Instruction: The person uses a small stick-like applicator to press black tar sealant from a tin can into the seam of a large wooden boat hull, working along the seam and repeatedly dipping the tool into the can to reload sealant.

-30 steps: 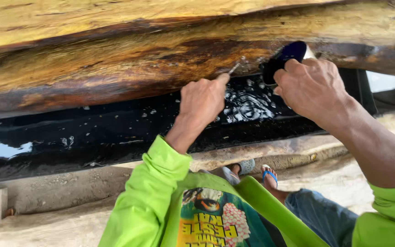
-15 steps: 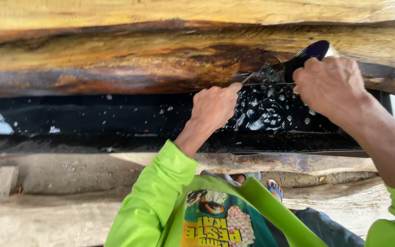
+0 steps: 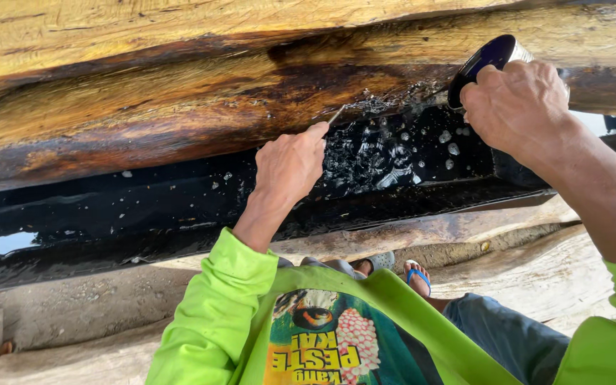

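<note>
Two hands working black coating into a seam under a wooden hull

The left hand (image 3: pixel 290 167) is pinching a thin tool (image 3: pixel 336 114) in a narrow grip, its tip angled up so it is reaching the seam (image 3: pixel 383 100) where the raw plank (image 3: pixel 144 93) is meeting the black-coated strip (image 3: pixel 108 207); the tip itself is too small to make out. The right hand (image 3: pixel 518 107) is closing its grip around a small round tin (image 3: pixel 486 60), holding it tilted and just beside the seam, seemingly so the tool can be dipping without travelling far. Wet, glossy coating (image 3: pixel 386 153) is glistening between the hands. Below, lime-green sleeves (image 3: pixel 212 314) and a sandalled foot (image 3: pixel 418 274) are showing the person crouching under the hull.
</note>
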